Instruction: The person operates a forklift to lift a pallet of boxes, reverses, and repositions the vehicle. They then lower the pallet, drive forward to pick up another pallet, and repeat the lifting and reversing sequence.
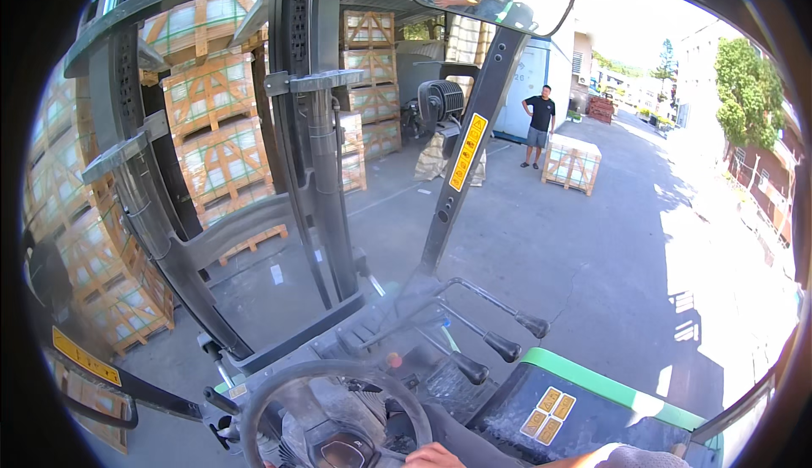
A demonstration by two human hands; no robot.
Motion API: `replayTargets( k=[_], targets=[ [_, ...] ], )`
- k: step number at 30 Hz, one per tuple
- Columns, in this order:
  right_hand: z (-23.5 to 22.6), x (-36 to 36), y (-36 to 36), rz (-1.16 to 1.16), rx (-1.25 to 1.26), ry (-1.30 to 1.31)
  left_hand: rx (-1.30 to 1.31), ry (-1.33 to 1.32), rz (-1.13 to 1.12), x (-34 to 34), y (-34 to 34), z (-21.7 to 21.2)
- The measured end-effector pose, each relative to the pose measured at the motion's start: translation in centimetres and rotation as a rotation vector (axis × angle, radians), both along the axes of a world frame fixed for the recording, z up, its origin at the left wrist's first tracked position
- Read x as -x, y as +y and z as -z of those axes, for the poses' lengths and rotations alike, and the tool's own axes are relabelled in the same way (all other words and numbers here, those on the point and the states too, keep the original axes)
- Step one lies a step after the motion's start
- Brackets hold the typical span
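Plainly, a round black steering wheel (pixel 330 368) is set left of centre at the bottom of the view, its lowest part cut off by the edge. Its lower right rim is met by the bare right hand (pixel 433 456); since the fingers are mostly cut off, it cannot be told whether that grip is closed round the rim. Of the left hand too little is shown for its grip to be judged.

To the right of the wheel, three bent metal levers with black oblong knobs (pixel 502 347) are ranged in a row. Nearer the right edge, a dark panel edged in bright green (pixel 507 396) is marked with four orange stickers (pixel 550 415).

The left half is crossed by a tall dark steel mast (pixel 324 164), beyond which stacked crates of slatted pale wood (pixel 216 92) are seen. On a sloping black pillar (pixel 441 229) a long yellow label (pixel 469 153) is stuck. Farther off, a single slatted wooden crate (pixel 573 165) is placed on grey concrete ground (pixel 592 257), just beside a standing person in a black shirt (pixel 539 113).
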State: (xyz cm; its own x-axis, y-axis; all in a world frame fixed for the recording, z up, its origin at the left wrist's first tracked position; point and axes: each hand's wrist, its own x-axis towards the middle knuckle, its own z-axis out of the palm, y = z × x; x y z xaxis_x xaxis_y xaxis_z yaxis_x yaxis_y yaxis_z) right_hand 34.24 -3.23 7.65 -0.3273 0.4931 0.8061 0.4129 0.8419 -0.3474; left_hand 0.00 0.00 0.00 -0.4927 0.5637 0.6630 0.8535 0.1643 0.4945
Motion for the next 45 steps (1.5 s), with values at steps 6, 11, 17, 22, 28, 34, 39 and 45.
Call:
replayTargets(
  k=[6,11,17,22,28,34,39,45],
  targets=[
    [-10.1,5.6,12.0,0.151,-0.036,0.352,-0.007,-0.044,0.034,1.1,0.8,-1.4],
    [-13.1,18.3,9.5,-0.091,-0.053,0.272,-0.004,-0.087,0.034,1.8,-0.3,-1.6],
    [-8.6,23.6,1.3,-0.188,-0.028,0.187,0.007,-0.138,0.065,2.3,-1.3,-1.9],
    [-6.5,23.9,-2.7,-0.308,0.1,0.073,0.015,-0.2,0.078,4.4,-2.1,-2.6],
    [-8.5,19.8,-5.0,-0.297,0.16,0.165,0.002,-0.251,0.109,8.1,-3.0,-3.3],
    [-9.3,8.7,-3.7,0.386,0.027,0.251,0.006,-0.305,0.197,12.4,-0.4,-5.1],
    [-7.5,6.6,-3.4,0.711,0.029,0.16,0.011,-0.359,0.27,15.3,2.6,-7.0],
    [-8.4,9.6,-0.6,0.717,-0.22,0.231,0.003,-0.43,0.364,18.3,5.2,-8.6]
  ],
)
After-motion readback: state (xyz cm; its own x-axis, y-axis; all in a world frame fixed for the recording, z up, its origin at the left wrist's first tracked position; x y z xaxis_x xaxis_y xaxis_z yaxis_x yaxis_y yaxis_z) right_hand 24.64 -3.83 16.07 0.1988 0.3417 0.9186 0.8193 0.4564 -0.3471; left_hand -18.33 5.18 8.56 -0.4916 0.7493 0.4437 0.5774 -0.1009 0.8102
